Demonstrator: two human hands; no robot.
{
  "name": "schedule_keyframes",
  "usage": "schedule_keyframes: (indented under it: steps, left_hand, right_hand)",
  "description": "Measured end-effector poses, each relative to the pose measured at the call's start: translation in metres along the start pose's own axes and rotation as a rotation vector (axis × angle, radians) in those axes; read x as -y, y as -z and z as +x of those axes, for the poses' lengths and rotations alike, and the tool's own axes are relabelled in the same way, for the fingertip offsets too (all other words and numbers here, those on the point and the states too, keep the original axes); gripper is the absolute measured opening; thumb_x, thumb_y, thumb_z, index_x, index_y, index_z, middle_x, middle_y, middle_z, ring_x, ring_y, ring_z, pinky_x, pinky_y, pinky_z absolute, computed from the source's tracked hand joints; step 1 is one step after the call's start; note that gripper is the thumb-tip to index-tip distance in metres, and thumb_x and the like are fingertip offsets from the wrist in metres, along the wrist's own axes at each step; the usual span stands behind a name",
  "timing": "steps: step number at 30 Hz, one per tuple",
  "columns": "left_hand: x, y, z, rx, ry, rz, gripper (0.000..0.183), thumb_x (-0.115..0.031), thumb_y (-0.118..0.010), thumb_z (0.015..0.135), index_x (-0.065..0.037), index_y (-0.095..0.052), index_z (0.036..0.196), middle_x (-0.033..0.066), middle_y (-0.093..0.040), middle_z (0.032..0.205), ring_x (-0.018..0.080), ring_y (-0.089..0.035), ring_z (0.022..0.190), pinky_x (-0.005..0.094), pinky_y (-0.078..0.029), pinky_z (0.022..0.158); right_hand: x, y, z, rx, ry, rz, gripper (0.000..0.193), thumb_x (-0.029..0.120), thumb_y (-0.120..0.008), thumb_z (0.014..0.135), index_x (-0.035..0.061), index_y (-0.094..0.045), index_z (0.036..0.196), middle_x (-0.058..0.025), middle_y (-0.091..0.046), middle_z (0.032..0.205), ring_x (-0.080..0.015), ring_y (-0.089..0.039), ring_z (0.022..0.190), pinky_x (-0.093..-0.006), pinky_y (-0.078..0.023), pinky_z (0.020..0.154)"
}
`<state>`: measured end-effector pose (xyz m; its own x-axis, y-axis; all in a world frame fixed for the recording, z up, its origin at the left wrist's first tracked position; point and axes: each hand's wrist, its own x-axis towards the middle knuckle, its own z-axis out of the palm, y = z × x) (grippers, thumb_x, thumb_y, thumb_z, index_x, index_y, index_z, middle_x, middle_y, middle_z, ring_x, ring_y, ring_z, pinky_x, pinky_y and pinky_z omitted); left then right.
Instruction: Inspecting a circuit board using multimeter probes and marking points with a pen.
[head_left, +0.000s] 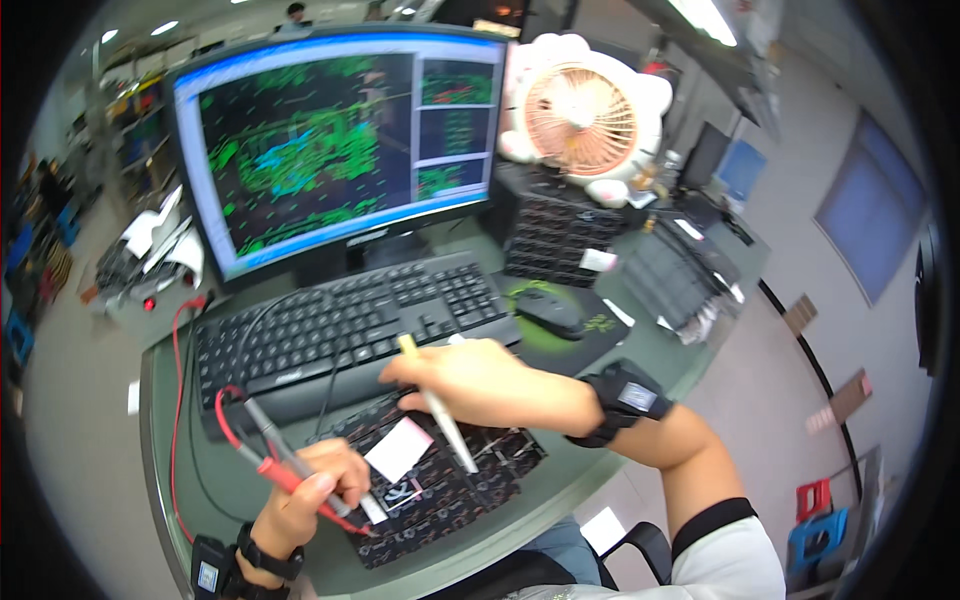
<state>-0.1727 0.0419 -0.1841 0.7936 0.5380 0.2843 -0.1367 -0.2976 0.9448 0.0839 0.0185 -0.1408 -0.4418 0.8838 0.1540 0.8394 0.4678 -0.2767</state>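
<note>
Two-handed, inward-leaning pose: left hand (312,486) curled, fingers gripping red probe (280,475); right hand (462,382) palm-down, fingers pinching pale stick (450,435).

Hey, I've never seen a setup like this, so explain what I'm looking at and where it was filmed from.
There's no robot here, just a person's bare hands. This single picture comes from a wide fisheye camera on their head, looking down, so straight edges bend. The left hand holds a red probe and a grey probe. The right hand holds a pale stick over a dark patterned board; whether its tip touches is unclear. On the green desk are also a keyboard, a mouse and a monitor.
</note>
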Motion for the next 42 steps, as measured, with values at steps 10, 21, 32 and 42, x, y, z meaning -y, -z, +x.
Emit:
schedule_keyframes:
  steps: [10, 21, 32, 42]
  left_hand:
    - [0.019, 0.002, 0.002, -0.202, -0.071, -0.366, 0.058, -0.042, -0.026, 0.088, -0.003, -0.048, 0.051, 0.0102, -0.048, 0.060, 0.0268, -0.059, 0.066, 0.0517, -0.041, 0.099]
    - [0.015, -0.001, 0.005, -0.180, -0.086, -0.282, 0.057, -0.038, -0.024, 0.093, -0.004, -0.046, 0.052, 0.0083, -0.046, 0.062, 0.0244, -0.055, 0.068, 0.0510, -0.042, 0.100]
    - [0.013, -0.001, 0.003, -0.178, -0.084, -0.263, 0.056, -0.042, -0.028, 0.090, -0.003, -0.047, 0.053, 0.0093, -0.046, 0.063, 0.0248, -0.054, 0.070, 0.0514, -0.042, 0.100]
    - [0.021, 0.007, 0.004, -0.128, -0.044, -0.353, 0.056, -0.042, -0.024, 0.095, 0.000, -0.056, 0.078, 0.0114, -0.051, 0.081, 0.0211, -0.054, 0.078, 0.0493, -0.040, 0.102]
  right_hand:
    - [-0.021, 0.095, -0.011, -0.158, -0.095, -0.060, 0.023, 0.029, -0.069, 0.083, 0.0073, -0.062, 0.088, -0.0127, -0.065, 0.080, -0.0337, -0.065, 0.077, -0.0413, -0.050, 0.067]
    - [-0.180, 0.114, -0.063, -0.656, -0.561, -0.613, 0.025, 0.035, -0.066, 0.085, 0.0136, -0.057, 0.093, -0.0133, -0.062, 0.086, -0.0344, -0.064, 0.080, -0.0457, -0.051, 0.066]
    - [-0.205, 0.079, -0.047, -0.884, -0.513, -0.415, 0.026, 0.024, -0.068, 0.084, 0.0155, -0.055, 0.105, -0.0136, -0.066, 0.094, -0.0380, -0.064, 0.086, -0.0486, -0.051, 0.069]
    - [-0.096, 0.003, -0.030, -0.845, -0.109, 0.098, 0.013, 0.006, -0.068, 0.086, 0.0016, -0.058, 0.094, -0.0085, -0.060, 0.074, -0.0166, -0.059, 0.059, -0.0291, -0.046, 0.053]
